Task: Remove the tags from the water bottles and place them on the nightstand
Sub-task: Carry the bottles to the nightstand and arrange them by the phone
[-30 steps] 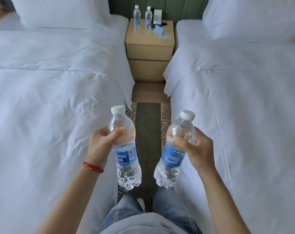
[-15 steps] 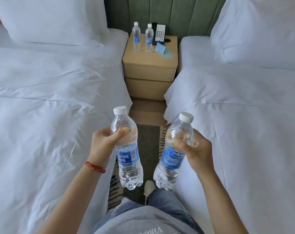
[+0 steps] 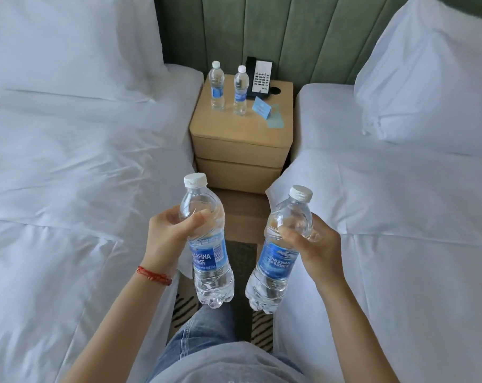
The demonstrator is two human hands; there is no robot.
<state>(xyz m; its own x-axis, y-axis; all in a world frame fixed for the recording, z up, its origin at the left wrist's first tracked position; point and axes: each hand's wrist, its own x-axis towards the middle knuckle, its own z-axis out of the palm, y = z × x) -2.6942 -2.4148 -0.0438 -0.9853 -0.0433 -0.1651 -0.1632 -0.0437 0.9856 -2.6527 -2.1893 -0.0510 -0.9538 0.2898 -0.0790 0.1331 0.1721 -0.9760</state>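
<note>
My left hand grips a clear water bottle with a blue label and white cap, held upright. A second such bottle, tilted a little to the right, is gripped by my right hand. Both hands are curled round the bottles' upper halves. Ahead, between the beds, stands the tan nightstand. Two more bottles stand on its top, one at the left and one beside it. No tags show on the held bottles.
White beds flank the narrow aisle on the left and right. On the nightstand's back sits a telephone, with a blue folded card in front of it. A striped rug lies underfoot.
The nightstand has come closer and lower in view as I walked up the aisle. Both hands still hold their bottles in the same grip.
</note>
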